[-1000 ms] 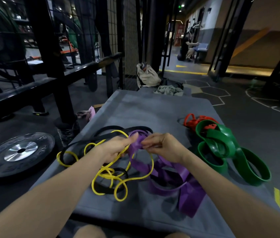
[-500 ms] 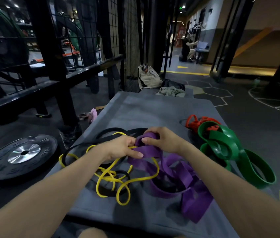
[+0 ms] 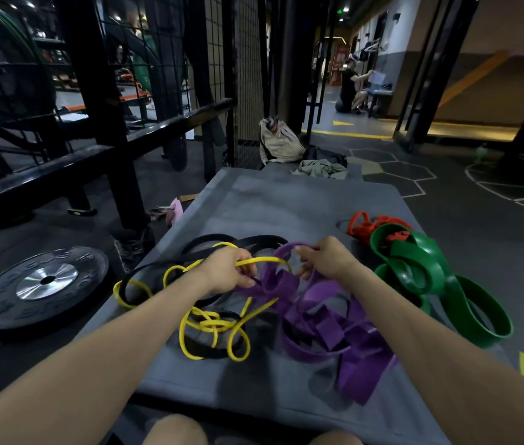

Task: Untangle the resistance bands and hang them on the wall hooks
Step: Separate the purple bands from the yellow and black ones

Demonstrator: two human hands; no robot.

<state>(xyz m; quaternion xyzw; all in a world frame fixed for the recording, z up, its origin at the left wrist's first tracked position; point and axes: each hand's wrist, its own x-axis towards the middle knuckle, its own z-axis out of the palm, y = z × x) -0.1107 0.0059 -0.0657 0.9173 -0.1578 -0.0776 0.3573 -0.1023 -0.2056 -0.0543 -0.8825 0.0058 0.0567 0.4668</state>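
Observation:
A tangle of resistance bands lies on a grey mat [image 3: 286,200]. The thin yellow band [image 3: 212,326] loops through a wide purple band [image 3: 344,342] and over a black band [image 3: 222,242]. My left hand [image 3: 228,271] grips the yellow band and a fold of purple at the knot. My right hand [image 3: 328,258] pinches a raised loop of the purple band just to the right. A wide green band [image 3: 430,277] and a red band [image 3: 366,224] lie apart at the right. No wall hooks are visible.
A black weight plate [image 3: 42,284] lies on the floor left of the mat. A black rack and wire mesh [image 3: 100,91] stand behind it. A beige bag [image 3: 278,142] and crumpled cloth [image 3: 321,170] sit past the mat's far end. A person [image 3: 350,88] is far back.
Both hands stayed at the knot. My left hand now has the yellow strand lifted across its fingers, and my right hand has raised the purple loop and drawn it slightly to the right.

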